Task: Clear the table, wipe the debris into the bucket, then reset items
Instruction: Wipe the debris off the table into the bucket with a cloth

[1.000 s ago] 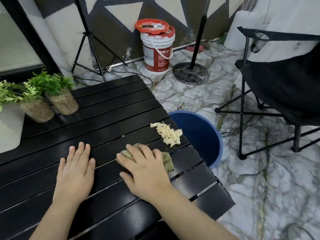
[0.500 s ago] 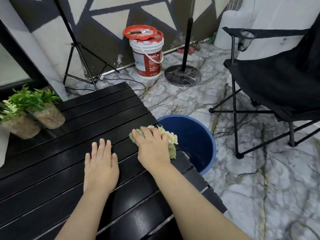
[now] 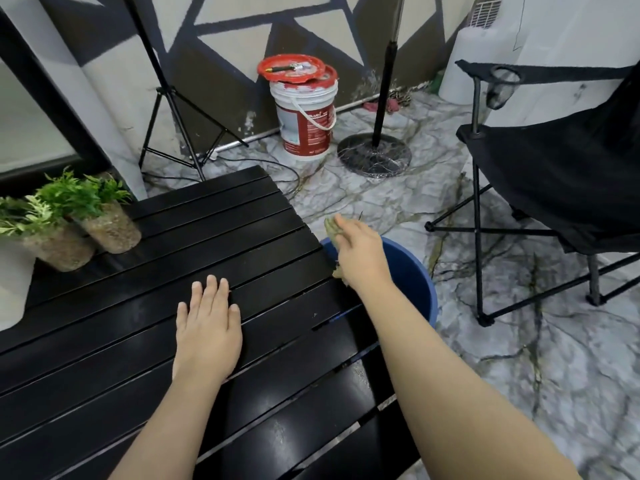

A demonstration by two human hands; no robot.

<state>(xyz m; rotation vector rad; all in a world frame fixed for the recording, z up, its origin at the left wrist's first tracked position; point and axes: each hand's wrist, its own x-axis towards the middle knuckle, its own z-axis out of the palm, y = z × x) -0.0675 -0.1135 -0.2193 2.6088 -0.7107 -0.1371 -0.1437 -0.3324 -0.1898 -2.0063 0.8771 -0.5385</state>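
Holding a greenish-brown crumpled cloth [image 3: 331, 226] under its palm, the right hand [image 3: 360, 258] hangs just past the right edge of the black slatted table [image 3: 138, 341], above the open mouth of the round blue plastic bucket [image 3: 412, 275]. One end of the cloth pokes out beyond the fingertips and another scrap shows below the wrist. The hand is blurred and its thumb hidden, so only the top of the grip can be seen, fingers lying over the fabric. The bucket stands on the grey veined marble floor [image 3: 519, 375], tight against the table's side and partly hidden by the forearm. The left hand [image 3: 207, 323] lies palm down on the slats near the middle of the table, fingers straight and close together, holding nothing. Two small green leafy plants in speckled brown pots [image 3: 110, 230] stand side by side at the table's far left corner. Farther back a white and red paint pail [image 3: 306, 123] with a loose red lid sits by the wall, between a black tripod [image 3: 173, 109] and a black pole on a round base [image 3: 374, 155]. At the right stands a black folding fabric chair [image 3: 554, 168]
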